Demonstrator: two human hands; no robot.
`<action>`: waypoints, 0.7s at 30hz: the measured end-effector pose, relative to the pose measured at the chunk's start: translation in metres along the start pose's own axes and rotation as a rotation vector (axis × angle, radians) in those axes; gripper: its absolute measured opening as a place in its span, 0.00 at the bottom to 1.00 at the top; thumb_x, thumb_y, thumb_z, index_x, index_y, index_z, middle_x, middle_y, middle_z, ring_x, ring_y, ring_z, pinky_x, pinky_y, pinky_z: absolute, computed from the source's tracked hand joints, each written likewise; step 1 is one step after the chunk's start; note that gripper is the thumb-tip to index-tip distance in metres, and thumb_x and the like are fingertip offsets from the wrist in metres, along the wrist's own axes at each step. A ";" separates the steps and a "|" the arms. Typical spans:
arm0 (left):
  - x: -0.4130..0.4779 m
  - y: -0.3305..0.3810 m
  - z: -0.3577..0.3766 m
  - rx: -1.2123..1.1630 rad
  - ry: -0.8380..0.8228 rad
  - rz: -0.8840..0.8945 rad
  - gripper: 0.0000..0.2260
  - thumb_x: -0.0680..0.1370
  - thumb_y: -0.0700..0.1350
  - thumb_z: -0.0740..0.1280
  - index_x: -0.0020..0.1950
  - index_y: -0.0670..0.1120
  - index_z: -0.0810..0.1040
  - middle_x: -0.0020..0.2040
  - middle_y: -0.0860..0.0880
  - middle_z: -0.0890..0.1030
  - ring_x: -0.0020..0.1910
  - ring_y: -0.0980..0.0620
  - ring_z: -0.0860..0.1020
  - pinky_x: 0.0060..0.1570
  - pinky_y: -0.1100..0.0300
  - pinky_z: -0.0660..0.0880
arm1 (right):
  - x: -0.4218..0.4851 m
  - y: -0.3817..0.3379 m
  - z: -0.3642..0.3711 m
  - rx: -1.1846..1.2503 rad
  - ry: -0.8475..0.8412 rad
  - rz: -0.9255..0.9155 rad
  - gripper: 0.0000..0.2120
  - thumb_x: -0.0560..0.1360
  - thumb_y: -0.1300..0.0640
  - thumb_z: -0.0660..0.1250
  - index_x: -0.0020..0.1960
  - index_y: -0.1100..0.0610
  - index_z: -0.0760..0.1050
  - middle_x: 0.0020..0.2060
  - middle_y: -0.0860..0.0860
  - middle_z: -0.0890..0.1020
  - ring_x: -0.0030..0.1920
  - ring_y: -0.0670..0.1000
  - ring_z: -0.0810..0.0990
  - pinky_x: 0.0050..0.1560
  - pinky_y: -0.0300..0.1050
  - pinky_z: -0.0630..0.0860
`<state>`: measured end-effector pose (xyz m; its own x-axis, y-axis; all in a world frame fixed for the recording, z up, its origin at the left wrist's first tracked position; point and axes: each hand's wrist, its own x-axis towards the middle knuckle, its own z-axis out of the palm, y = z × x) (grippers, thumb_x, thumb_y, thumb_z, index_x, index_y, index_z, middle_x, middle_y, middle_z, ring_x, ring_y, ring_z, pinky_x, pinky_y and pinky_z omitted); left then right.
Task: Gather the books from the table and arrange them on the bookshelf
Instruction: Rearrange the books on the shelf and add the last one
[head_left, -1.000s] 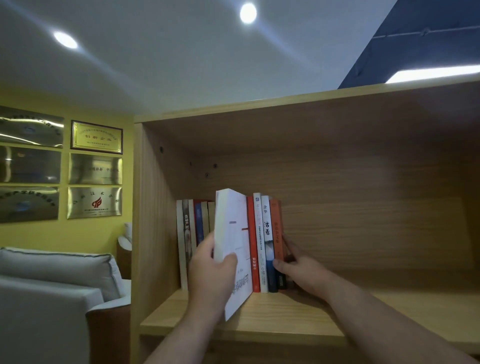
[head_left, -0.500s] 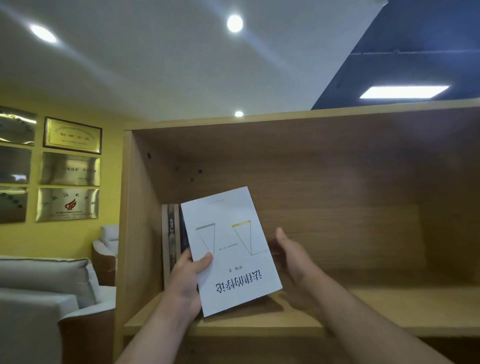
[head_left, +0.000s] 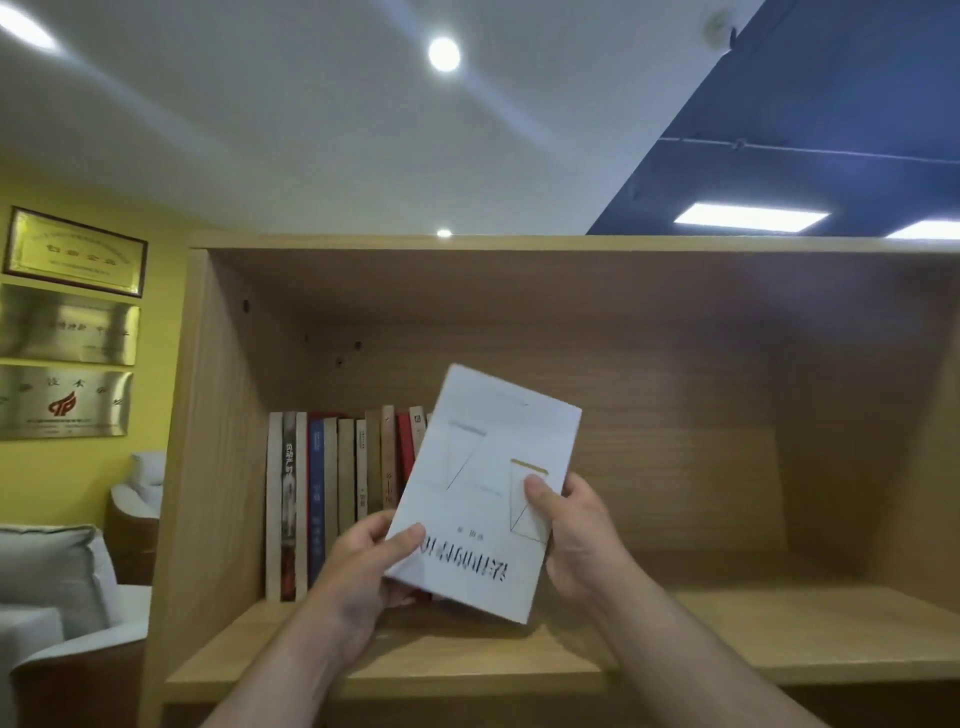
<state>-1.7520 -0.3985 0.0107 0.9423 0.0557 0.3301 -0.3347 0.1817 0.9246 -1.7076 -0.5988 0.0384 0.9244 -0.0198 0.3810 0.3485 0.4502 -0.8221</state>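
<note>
Two grips are working at the bottom centre of the frame. Our left grip (head_left: 363, 569) is pinching the lower left corner of the white book (head_left: 483, 493), thumb on the cover and fingers behind. Our right grip (head_left: 582, 540) is grasping its right edge, thumb pressing on the cover.

We are holding the book in the air in front of the shelf opening, cover facing us, title upside down, the whole thing tilting to the right. It is not touching the shelf board (head_left: 727, 639).

We are judging it a thin paperback: light, a little flexible, with a smooth cover that may be slipping under a loose pinch. Taking it near the spine and along the lower edge is looking like the safest hold, so the pages are not fanning open as we are turning it upright.

Behind it, at centre left, a row of books (head_left: 332, 499) is standing upright against the left wall of the bookshelf (head_left: 218, 467); the white cover is hiding the row's right end.

Farther off, gold plaques (head_left: 72, 249) are hanging on a yellow wall at upper left, and a pale sofa (head_left: 47, 566) is sitting at lower left.
</note>
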 end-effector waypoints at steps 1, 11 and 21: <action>0.001 0.000 0.001 -0.031 0.008 -0.013 0.13 0.77 0.41 0.69 0.61 0.42 0.77 0.48 0.41 0.87 0.54 0.40 0.84 0.56 0.45 0.80 | 0.001 0.000 -0.002 0.095 0.036 0.016 0.11 0.80 0.63 0.67 0.62 0.61 0.74 0.51 0.60 0.86 0.49 0.59 0.86 0.49 0.59 0.83; 0.020 0.047 0.058 0.063 0.108 0.168 0.08 0.81 0.38 0.66 0.55 0.51 0.76 0.56 0.48 0.83 0.54 0.44 0.83 0.48 0.44 0.83 | 0.006 0.004 -0.023 -0.522 0.292 -0.053 0.25 0.80 0.46 0.66 0.71 0.59 0.66 0.66 0.56 0.77 0.62 0.58 0.78 0.58 0.58 0.79; 0.069 0.122 0.083 0.341 0.136 0.085 0.14 0.79 0.48 0.69 0.58 0.40 0.77 0.47 0.41 0.85 0.45 0.43 0.85 0.51 0.50 0.82 | 0.003 0.015 -0.015 -1.288 0.018 -0.576 0.30 0.81 0.57 0.62 0.80 0.45 0.57 0.68 0.47 0.74 0.65 0.47 0.74 0.63 0.42 0.75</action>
<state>-1.7281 -0.4538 0.1620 0.8958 0.1909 0.4013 -0.3737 -0.1650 0.9127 -1.6975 -0.6060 0.0211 0.6040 0.0660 0.7942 0.5596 -0.7447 -0.3637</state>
